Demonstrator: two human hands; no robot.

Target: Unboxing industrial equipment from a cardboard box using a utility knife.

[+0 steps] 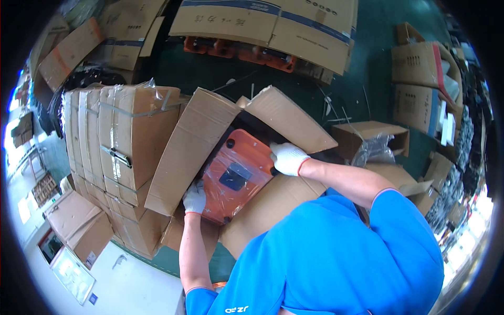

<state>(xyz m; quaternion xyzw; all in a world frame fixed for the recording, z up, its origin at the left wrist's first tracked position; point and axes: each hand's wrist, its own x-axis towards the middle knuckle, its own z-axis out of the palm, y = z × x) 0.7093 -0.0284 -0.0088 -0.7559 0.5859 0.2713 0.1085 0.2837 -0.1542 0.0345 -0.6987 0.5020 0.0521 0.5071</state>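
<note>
Inside an open cardboard box [187, 147] lies an orange plastic panel [251, 157] under clear film, a dark square patch [234, 176] at its middle. At its near left edge sits the white-gloved left hand [195, 198], and at its right edge the gloved right hand [288, 159], both with fingers partly bent; whether either grips the panel I cannot tell. To the left stand strapped cartons [118, 142].

A flat orange piece [231, 196] with a dark rectangular patch near its middle and black round parts at several corners, covered in clear, wrinkled film, lies diagonally within an open, splayed-flap cardboard box [191, 152] at the frame's center.
</note>
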